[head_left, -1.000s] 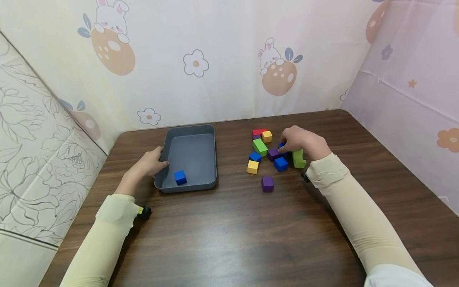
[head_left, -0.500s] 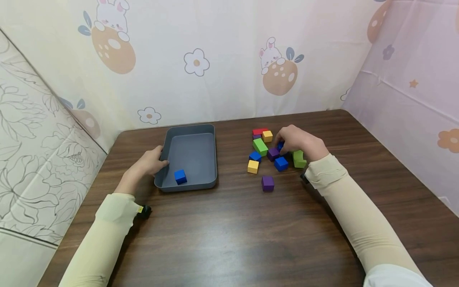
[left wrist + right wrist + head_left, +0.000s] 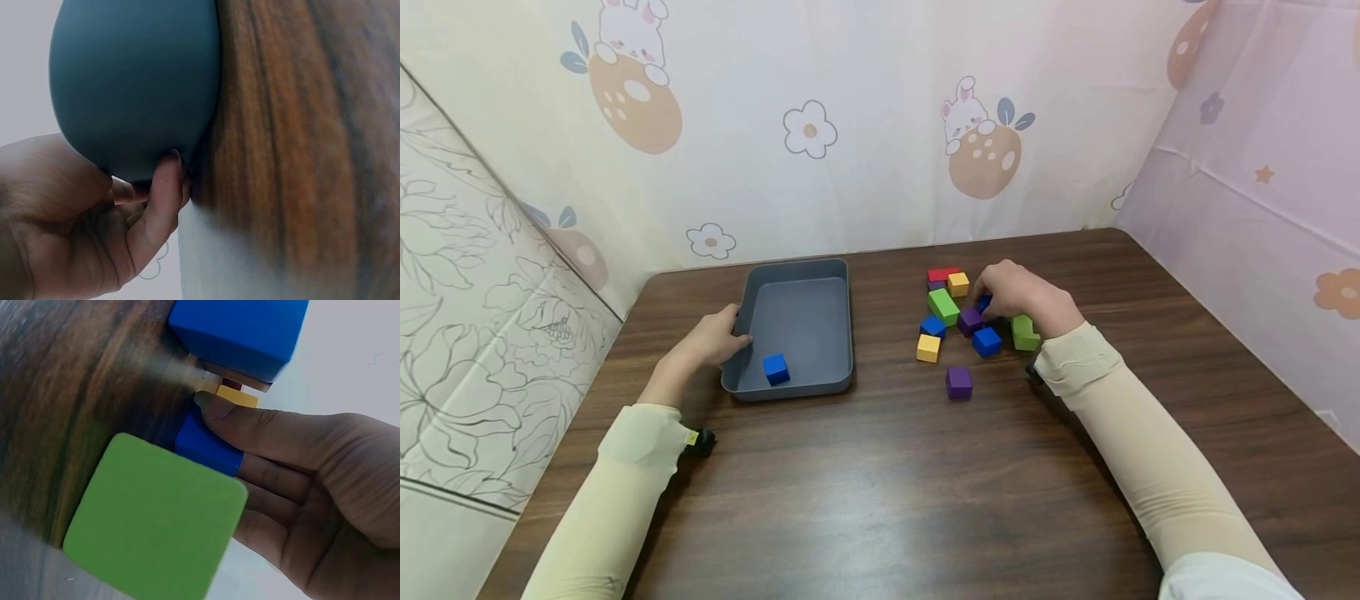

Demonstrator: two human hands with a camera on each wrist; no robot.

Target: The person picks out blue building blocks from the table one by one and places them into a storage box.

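My left hand (image 3: pixel 706 340) grips the left wall of a grey tray (image 3: pixel 805 321), its thumb over the rim. In the left wrist view the fingers curl beneath the tray's outer side (image 3: pixel 134 94). One blue block (image 3: pixel 776 369) lies in the tray's near left part. Over the block group, my right hand (image 3: pixel 1022 293) pinches another blue block (image 3: pixel 209 447) between thumb and fingers, partly hidden in the head view. Beside that hand lie a purple block (image 3: pixel 971 322), a blue block (image 3: pixel 987 342) and a green notched block (image 3: pixel 1024 333).
Left of the right hand are a long green block (image 3: pixel 943 307), a red block (image 3: pixel 943 274), yellow blocks, including one nearer (image 3: pixel 928 348), and a blue one (image 3: pixel 933 327). A purple block (image 3: pixel 958 382) lies nearest. Curtains line the back of the brown table (image 3: pixel 850 500).
The right hand has shifted slightly left and its fingers have closed round the blue block. The left hand and tray have stayed in place.
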